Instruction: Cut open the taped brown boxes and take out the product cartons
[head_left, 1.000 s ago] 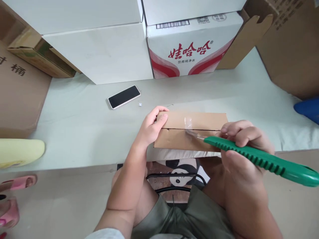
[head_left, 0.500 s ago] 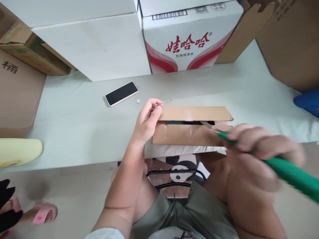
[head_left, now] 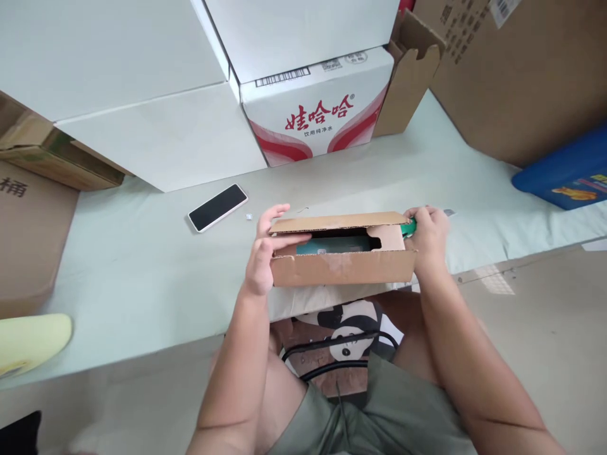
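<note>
A brown cardboard box lies at the near edge of the table, its two top flaps parted. Through the gap shows something blue-green; most of it is hidden inside. My left hand grips the box's left end, one finger reaching under the far flap and another stretched out behind it. At the right end, my right hand is closed around a green-handled utility knife and rests against the box. The knife's blade sticks out beyond the knuckles, pointing away from the box.
Behind the box lie a phone and a small white piece. White cartons stand along the back. A blue container is at the right, a pale yellow object at the left. A panda-printed seat sits below the table edge.
My right hand has come down with the knife from the near right to the box's right end, the blade now out of the gap. My left fingers have entered the gap, and the flaps are wider apart.
</note>
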### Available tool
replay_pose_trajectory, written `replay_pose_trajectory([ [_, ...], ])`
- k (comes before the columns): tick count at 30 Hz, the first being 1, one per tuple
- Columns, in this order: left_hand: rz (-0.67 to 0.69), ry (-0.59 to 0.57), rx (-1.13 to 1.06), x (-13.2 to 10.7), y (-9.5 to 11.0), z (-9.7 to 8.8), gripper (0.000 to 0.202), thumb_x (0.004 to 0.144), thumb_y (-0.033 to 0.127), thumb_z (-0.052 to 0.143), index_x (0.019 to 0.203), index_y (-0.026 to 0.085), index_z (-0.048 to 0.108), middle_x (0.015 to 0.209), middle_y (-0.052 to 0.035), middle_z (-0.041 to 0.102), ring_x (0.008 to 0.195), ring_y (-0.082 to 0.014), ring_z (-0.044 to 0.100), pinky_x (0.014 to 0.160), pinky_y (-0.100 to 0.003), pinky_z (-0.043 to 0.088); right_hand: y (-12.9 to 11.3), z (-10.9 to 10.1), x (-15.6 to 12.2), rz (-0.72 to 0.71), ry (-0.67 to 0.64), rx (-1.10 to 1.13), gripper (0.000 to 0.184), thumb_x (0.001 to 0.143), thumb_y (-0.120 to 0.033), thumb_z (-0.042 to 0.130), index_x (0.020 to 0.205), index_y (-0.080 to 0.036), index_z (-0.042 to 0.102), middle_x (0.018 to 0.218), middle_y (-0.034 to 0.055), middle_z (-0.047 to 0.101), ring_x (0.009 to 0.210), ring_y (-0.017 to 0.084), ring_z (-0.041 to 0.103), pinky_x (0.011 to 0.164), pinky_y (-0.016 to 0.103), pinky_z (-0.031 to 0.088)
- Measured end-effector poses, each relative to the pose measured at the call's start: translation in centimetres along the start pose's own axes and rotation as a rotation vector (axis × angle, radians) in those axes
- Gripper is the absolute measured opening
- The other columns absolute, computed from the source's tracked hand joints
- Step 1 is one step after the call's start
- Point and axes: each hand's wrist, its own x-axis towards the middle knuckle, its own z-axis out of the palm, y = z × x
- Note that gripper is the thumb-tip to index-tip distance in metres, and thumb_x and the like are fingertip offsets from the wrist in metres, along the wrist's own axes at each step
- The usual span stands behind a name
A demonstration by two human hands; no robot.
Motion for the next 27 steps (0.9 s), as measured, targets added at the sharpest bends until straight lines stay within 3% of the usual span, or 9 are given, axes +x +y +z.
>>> replay_pose_trajectory([
  [4,0.013,-0.187,0.052,-0.1,0.6,-0.2,0.092,0.093,0.087,0.015,0.101,0.029,0.086,0.171,0.0007,0.04,0.156,-0.0335,0.032,0.139,-0.054,0.019,1.0,0.2,-0.1,0.123,-0.087,-0.284,0.028,0.069,-0.024,0.061,0.096,-0.021,0.061,0.116,0.0168,0.055,0.129,0.039,0.045,0.117,0.063,0.033],
  [8,0.084,-0.249,0.077,-0.4,1.1,-0.4,0.092,0.094,0.086,0.016,0.088,0.027,0.086,0.175,0.0023,0.029,0.162,-0.0353,0.024,0.139,-0.055,0.018,0.9,0.6,-0.1,0.14,-0.085,-0.29,0.025,0.074,-0.023,0.057,0.098,-0.02,0.066,0.134,0.0204,0.057,0.15,0.047,0.031,0.118,0.075,0.021],
  [10,0.104,-0.236,0.072,-0.5,1.2,-0.4,0.086,0.097,0.081,0.021,0.079,0.025,0.083,0.173,0.0012,0.029,0.162,-0.0355,0.022,0.138,-0.054,0.017,0.2,0.5,-0.3,0.076,-0.002,-0.19,0.023,0.077,-0.026,0.055,0.097,-0.021,0.067,0.135,0.0193,0.057,0.152,0.046,0.031,0.119,0.077,0.017],
  [13,0.095,-0.173,0.053,-0.7,1.1,-0.2,0.084,0.097,0.081,0.023,0.068,0.023,0.076,0.168,-0.0029,0.034,0.156,-0.0362,0.027,0.133,-0.053,0.028,-1.6,0.2,-1.0,-0.138,0.175,0.137,0.019,0.081,-0.032,0.054,0.094,-0.024,0.067,0.118,0.0124,0.063,0.131,0.034,0.056,0.12,0.063,0.034],
  [16,0.071,-0.089,0.049,-0.7,1.1,0.2,0.086,0.091,0.087,0.022,0.063,0.023,0.07,0.161,-0.0062,0.04,0.149,-0.0374,0.034,0.126,-0.052,0.04,-3.6,0.1,-2.0,-0.35,0.261,0.424,0.029,0.088,-0.043,0.049,0.089,-0.027,0.072,0.097,0.0072,0.065,0.108,0.027,0.065,0.111,0.056,0.047],
  [18,0.049,-0.012,0.044,-0.7,1.2,0.3,0.084,0.087,0.091,0.025,0.057,0.022,0.063,0.157,-0.0062,0.043,0.146,-0.0376,0.037,0.125,-0.052,0.041,-4.7,0.1,-2.7,-0.468,0.166,0.505,0.042,0.094,-0.052,0.044,0.088,-0.028,0.079,0.093,0.0072,0.068,0.11,0.029,0.065,0.114,0.059,0.045],
  [20,0.041,0.065,-0.032,-0.6,1.4,0.3,0.082,0.085,0.092,0.031,0.051,0.021,0.054,0.152,-0.0056,0.045,0.143,-0.0374,0.042,0.122,-0.051,0.045,-5.5,-0.1,-3.2,-0.546,-0.046,0.478,0.059,0.098,-0.066,0.036,0.086,-0.031,0.082,0.095,0.0065,0.072,0.114,0.03,0.066,0.12,0.061,0.039],
  [24,0.006,0.185,-0.17,-0.3,1.5,-0.5,0.082,0.083,0.092,0.04,0.046,0.019,0.037,0.144,-0.0057,0.049,0.136,-0.0369,0.054,0.112,-0.05,0.054,-6.4,-1.4,-3.8,-0.622,-0.426,0.309,0.075,0.089,-0.088,0.029,0.086,-0.034,0.082,0.099,0.005,0.076,0.136,0.036,0.057,0.13,0.063,0.024],
  [27,0.056,0.208,-0.194,-0.2,0.3,-1.2,0.082,0.082,0.092,0.044,0.046,0.018,0.037,0.139,-0.0059,0.055,0.132,-0.0344,0.059,0.114,-0.048,0.055,-6.7,-2.4,-4.4,-0.709,-0.451,0.134,0.079,0.092,-0.086,0.023,0.099,-0.033,0.081,0.098,0.0051,0.075,0.14,0.035,0.054,0.129,0.062,0.023],
])
